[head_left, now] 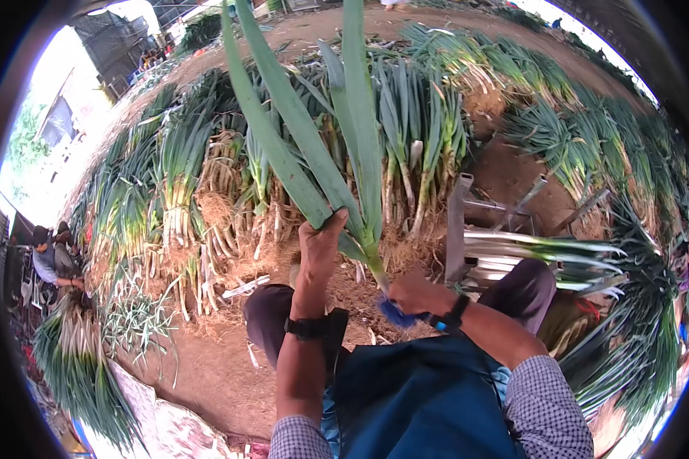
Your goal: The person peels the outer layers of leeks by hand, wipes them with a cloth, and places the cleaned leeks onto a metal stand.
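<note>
A large green onion stalk (pixel 369 229) stands upright in front of me, its broad leaves fanning upward. My left hand (pixel 321 245) is closed on one of its green leaves, low on the left side. Near the pale lower end of the stalk, my right hand (pixel 417 294) is closed around it. Something blue, perhaps a cloth (pixel 398 314), shows beneath the right hand; its shape is partly hidden. The roots of the stalk are not visible.
Bundles of green onions (pixel 180 176) with roots lie in a row ahead. To the right, a metal frame (pixel 455 229) bears trimmed white stalks (pixel 505 249). Another person (pixel 50 260) sits at the far left beside an onion bundle (pixel 80 352).
</note>
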### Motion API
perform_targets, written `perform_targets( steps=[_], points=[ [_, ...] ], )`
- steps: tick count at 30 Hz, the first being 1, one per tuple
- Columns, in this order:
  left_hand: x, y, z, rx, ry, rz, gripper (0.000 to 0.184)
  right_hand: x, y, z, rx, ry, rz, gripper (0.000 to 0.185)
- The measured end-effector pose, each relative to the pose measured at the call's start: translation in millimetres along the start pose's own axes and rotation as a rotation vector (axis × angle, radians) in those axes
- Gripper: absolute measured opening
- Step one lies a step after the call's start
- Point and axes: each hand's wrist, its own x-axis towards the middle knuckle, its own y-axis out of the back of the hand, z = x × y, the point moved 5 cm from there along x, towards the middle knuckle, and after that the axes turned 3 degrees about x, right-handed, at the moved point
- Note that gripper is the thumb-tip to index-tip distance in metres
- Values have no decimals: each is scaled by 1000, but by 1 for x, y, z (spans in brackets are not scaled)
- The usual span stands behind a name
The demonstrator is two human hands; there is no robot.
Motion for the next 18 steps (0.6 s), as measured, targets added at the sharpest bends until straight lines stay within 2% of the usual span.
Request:
perform_targets(
  steps=[1,2,4,7,8,10,13,14,17,18],
  points=[
    [5,5,4,-2,-32,17,16,1,-16,7,-59,50,-184,25],
    [3,10,2,-2,-50,40,17,2,14,3,-16,38,74,23],
    [0,22,-19,-25,68,55,23,-26,86,-22,120,-50,602,20],
    [6,2,-14,-104,117,35,27,-30,133,-51,145,49,1054,21],
    [8,2,-23,-119,131,63,27,-13,107,-46,-32,40,830,19],
    [9,9,-29,-131,105,107,27,8,17,-17,-100,-13,471,16],
    [5,20,-21,1,117,181,30,-8,-19,7,35,-53,122,12],
    [7,22,-23,-44,97,109,32,-15,-19,12,123,-81,54,11],
    [7,6,-21,-89,34,90,31,1,35,10,286,-40,342,11],
    [6,0,-26,-57,5,132,18,5,77,3,355,29,699,13]
  ],
)
